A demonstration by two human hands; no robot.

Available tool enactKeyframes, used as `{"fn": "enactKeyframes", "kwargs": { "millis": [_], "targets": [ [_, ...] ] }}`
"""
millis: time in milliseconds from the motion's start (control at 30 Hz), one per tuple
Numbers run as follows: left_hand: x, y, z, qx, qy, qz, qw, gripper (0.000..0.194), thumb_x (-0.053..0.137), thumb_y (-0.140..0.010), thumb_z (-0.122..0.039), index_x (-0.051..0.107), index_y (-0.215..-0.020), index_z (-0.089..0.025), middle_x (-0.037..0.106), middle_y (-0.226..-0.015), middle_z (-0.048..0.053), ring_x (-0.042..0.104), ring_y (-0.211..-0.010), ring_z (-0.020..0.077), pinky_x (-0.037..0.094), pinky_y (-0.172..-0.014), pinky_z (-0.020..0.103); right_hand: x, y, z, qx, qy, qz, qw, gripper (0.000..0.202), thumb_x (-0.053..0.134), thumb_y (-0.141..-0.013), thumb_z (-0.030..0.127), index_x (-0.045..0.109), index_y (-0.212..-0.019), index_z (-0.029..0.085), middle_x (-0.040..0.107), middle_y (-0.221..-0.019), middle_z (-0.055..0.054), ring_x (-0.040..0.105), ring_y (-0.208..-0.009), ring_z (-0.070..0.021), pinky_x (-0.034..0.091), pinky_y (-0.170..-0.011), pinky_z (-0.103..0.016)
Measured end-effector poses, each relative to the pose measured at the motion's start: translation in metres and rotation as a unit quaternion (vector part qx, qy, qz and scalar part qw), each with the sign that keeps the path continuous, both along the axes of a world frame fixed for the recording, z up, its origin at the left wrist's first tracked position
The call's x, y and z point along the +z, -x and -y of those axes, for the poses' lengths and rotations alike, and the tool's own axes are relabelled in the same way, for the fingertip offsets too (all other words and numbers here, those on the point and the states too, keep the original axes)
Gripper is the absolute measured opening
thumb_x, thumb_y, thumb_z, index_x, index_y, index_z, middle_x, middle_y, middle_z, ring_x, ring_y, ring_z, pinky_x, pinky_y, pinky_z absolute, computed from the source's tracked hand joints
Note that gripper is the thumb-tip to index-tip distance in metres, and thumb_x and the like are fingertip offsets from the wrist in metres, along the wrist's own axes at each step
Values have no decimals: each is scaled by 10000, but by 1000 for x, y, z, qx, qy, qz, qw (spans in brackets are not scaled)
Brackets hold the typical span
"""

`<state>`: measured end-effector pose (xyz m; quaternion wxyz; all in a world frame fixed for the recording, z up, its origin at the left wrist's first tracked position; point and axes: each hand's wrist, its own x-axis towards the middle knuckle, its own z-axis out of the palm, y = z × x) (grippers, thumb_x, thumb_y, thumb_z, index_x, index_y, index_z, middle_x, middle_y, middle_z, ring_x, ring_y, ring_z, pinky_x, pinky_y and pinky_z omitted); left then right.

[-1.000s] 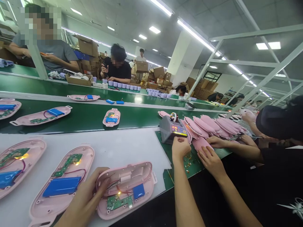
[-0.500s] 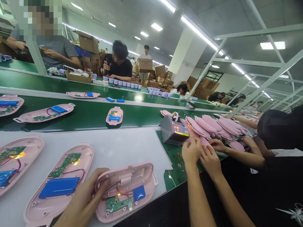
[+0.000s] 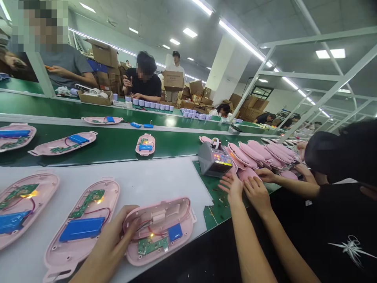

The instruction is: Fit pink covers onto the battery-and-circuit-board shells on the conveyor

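Observation:
At the lower left, my left hand (image 3: 113, 239) grips a pink plastic casing half (image 3: 184, 206), its thumb inside the shell. This half stands tilted over a lower pink half (image 3: 179, 248), which holds a green circuit board (image 3: 149, 247), a small lit lamp and a blue battery (image 3: 175, 232). Thin wires run between them. My right hand (image 3: 231, 186) is open, fingers spread, just below the grey tape dispenser (image 3: 213, 159) with its lit display. I see nothing between those fingers. A co-worker's hand (image 3: 253, 192) close beside it rests on another pink casing (image 3: 246, 173).
Open pink casings (image 3: 110, 186) with boards and blue batteries lie left on the white sheet (image 3: 153, 181); several others are on the green bench (image 3: 118, 143). Stacked pink casings (image 3: 259, 151) crowd the right. A co-worker in black (image 3: 324, 220) sits close on my right.
My right hand has gone from fingers drawn together by the dispenser to spread fingers, slightly left. My left hand still grips the casing half. The whole view has shifted a little.

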<state>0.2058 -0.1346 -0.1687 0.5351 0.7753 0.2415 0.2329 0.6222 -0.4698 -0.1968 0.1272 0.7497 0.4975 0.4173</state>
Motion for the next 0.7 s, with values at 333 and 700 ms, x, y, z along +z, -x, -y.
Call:
{"fn": "enactKeyframes", "kwargs": {
  "millis": [333,700],
  "targets": [
    [-3,-1,-2,11,4,0,1000,372,534,-882,-569,597,-1021,-230,674,-791,-3,615,-758,209,473,-636,239,5,5,0,-9,-1,-36,999,391,390,-900,35,724,-1069,149,681,-1097,-164,599,-1118,-332,463,-1002,-529],
    [-6,-3,-7,-3,3,-5,1000,377,525,-901,-557,604,-1059,-224,698,-849,6,630,-760,201,492,-683,243,33,32,-16,25,-84,-212,973,452,293,-927,110,722,-1051,183,687,-999,-194,639,-1039,-379,465,-949,-648]
  ]
}}
